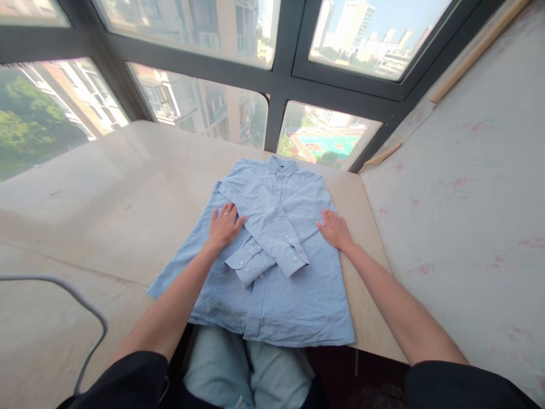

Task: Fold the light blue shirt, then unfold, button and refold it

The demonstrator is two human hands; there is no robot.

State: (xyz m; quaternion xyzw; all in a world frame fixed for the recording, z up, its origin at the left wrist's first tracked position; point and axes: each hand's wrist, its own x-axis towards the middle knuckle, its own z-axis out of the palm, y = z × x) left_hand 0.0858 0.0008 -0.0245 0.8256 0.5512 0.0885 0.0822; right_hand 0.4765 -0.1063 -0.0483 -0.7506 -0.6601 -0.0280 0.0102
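A light blue button-up shirt (293, 307) lies front up, its collar toward the window and its hem at the near table edge. Both sleeves are folded across the front, and the cuffs cross near the middle. My left hand (225, 224) rests flat on the shirt's left side, fingers spread, with a ring on one finger. On the opposite side, my right hand (335, 229) lies flat at the shirt's right edge, beside the folded sleeve. Neither hand grips the fabric.
The pale table (106, 216) runs up to dark window frames (204, 65). A floral-papered wall (460, 227) stands close on the right. At the left, a grey cable (91, 307) curves over the table. My legs in jeans (251, 369) are below the near edge.
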